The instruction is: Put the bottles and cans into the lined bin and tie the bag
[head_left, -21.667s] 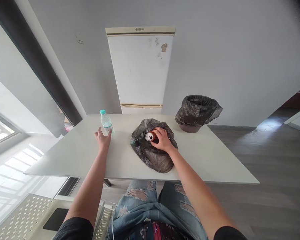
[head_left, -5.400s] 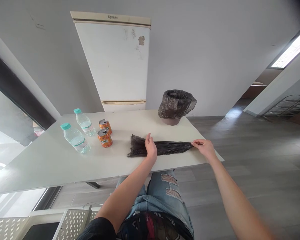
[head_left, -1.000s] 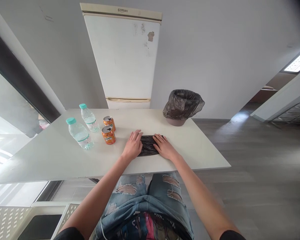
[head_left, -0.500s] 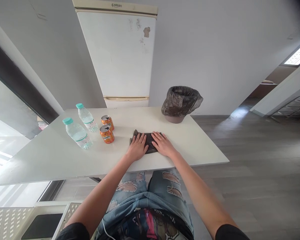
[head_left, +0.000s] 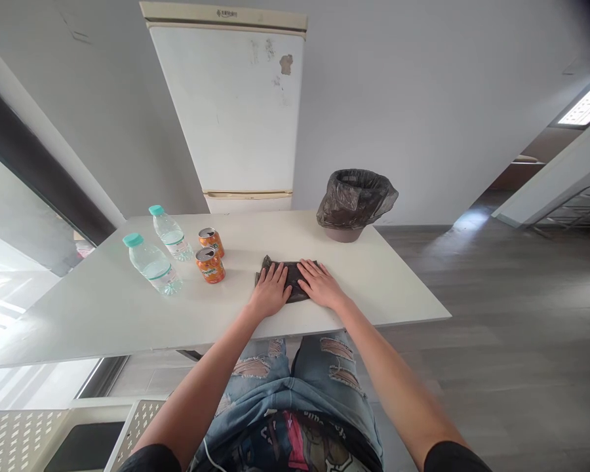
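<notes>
A folded black plastic bag (head_left: 292, 278) lies flat near the front edge of the white table (head_left: 128, 314). Both hands press down on it. My left hand (head_left: 270, 290) lies flat on its left part with fingers stretched out. My right hand (head_left: 318, 284) lies flat on its right part, fingers also spread. Most of the bag is hidden under the two palms. Neither hand grips anything.
Two orange cans (head_left: 210, 264) stand left of the bag, with two water bottles (head_left: 151, 262) further left. A bin lined with a black bag (head_left: 354, 204) sits at the table's back right. A white fridge (head_left: 236, 105) stands behind. A perforated white chair (head_left: 54, 439) is at my lower left.
One second ago my left hand rested at the bag's left end; it has since slid onto it. In the last half second nothing has visibly moved.
</notes>
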`<action>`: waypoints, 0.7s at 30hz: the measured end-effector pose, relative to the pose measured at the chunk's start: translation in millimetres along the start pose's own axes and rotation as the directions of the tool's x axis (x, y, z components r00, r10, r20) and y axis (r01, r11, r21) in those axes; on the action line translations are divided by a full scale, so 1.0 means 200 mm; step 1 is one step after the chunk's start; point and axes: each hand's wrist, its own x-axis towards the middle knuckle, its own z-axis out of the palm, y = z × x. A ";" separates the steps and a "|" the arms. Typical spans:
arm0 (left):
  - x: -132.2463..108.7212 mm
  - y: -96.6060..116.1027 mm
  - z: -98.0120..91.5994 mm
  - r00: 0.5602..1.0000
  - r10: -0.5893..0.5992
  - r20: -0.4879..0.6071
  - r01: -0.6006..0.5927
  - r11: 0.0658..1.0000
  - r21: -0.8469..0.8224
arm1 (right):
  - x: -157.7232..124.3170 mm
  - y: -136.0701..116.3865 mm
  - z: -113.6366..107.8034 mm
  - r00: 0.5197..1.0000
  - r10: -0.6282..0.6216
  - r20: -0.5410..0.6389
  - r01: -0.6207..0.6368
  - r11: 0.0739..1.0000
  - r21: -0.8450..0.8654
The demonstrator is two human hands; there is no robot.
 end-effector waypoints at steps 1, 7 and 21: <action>0.00 0.00 0.00 1.000 0.003 -0.002 -0.003 1.000 -0.003 | 0.00 0.00 0.00 1.000 -0.001 -0.001 0.001 1.000 0.003; 0.00 0.00 0.01 1.000 0.004 -0.015 -0.004 0.998 -0.057 | 0.00 0.00 0.01 1.000 -0.012 -0.024 0.012 1.000 0.028; -0.37 -0.09 -0.26 0.979 0.081 -0.188 -0.116 0.976 -0.183 | -0.36 0.00 -0.07 0.912 -0.003 -0.410 0.118 0.960 0.256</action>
